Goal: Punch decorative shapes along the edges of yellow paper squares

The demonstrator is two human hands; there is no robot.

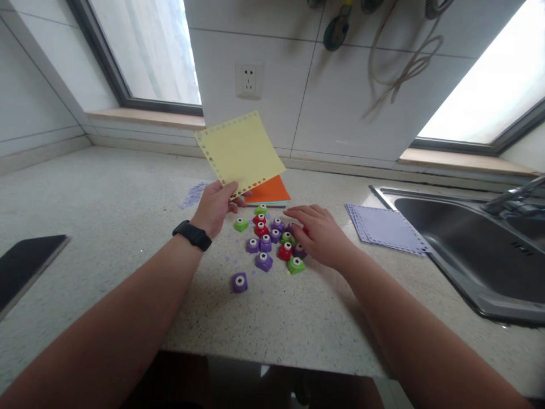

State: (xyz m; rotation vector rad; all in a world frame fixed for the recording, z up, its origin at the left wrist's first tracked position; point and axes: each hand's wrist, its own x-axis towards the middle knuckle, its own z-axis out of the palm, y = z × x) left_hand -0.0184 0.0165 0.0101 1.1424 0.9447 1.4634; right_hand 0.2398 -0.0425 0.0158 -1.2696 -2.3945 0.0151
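Left of small purple, red and green plastic punches, the left hand pinches a yellow paper square beyond them; rightward, palm down, the right hand curves, its hold unclear.

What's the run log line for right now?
left hand: holding punched yellow sheet | right hand: at craft punches | purple sheets: at sink edge

White wall socket, steel sink, tangled pale cable
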